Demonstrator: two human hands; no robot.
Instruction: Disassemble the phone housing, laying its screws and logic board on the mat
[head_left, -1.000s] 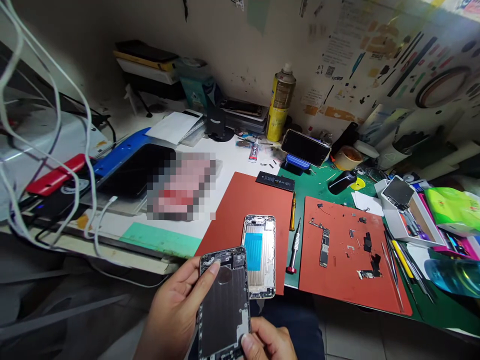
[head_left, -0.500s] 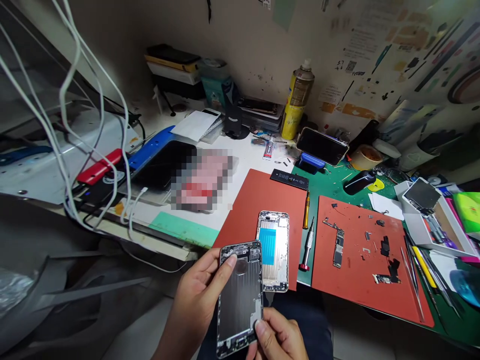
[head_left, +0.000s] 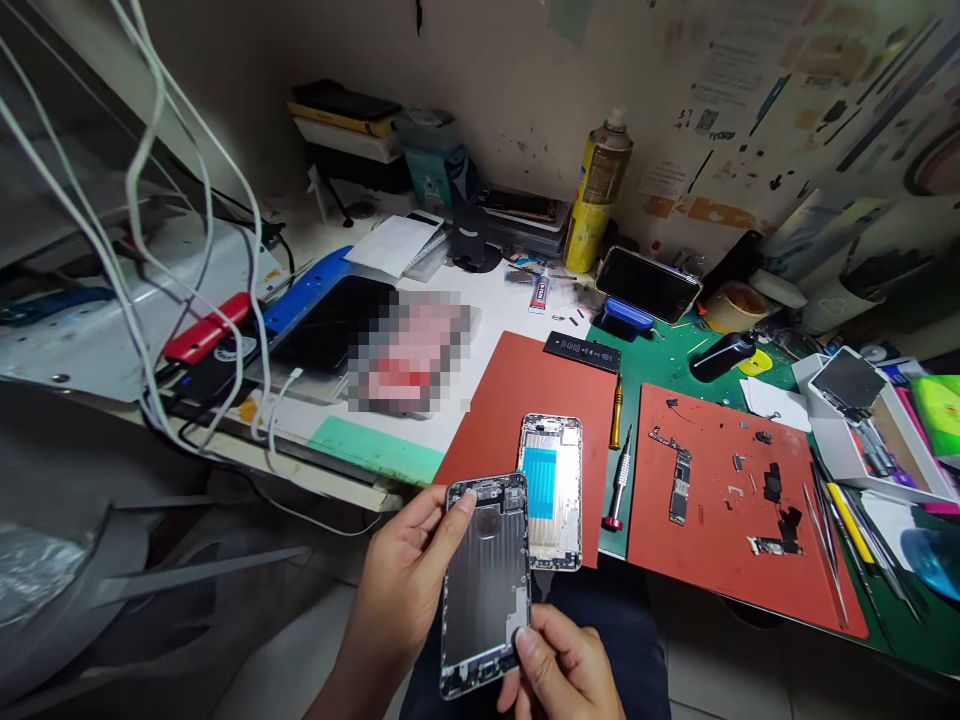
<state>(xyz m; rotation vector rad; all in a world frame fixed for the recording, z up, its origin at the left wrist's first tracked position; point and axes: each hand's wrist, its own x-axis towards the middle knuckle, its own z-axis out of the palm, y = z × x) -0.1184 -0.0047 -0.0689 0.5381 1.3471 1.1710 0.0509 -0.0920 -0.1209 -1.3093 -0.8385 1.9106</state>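
A dark grey phone back housing (head_left: 486, 590), stripped inside, is held up in front of my lap with its inner face towards me. My left hand (head_left: 409, 575) grips its upper left edge, thumb on the inner rim. At the lower right corner my right hand (head_left: 566, 660) pinches it between thumb and fingers. Behind it a second, silver phone housing (head_left: 564, 480) with a blue adhesive patch lies on the red mat (head_left: 495, 400), partly hidden by the held one. A black phone battery (head_left: 582, 352) rests at the mat's far edge.
Two screwdrivers, one gold (head_left: 616, 412) and one silver (head_left: 619, 485), lie between the mats. On the right red mat (head_left: 720, 580) are a logic board (head_left: 680, 485), small parts and tweezers (head_left: 827, 550). A spray can (head_left: 596, 195) stands behind. White cables (head_left: 251, 215) hang at the left.
The view has shifted slightly, so the bench items appear a little right and higher. Both hands keep their hold on the dark housing, with little other movement.
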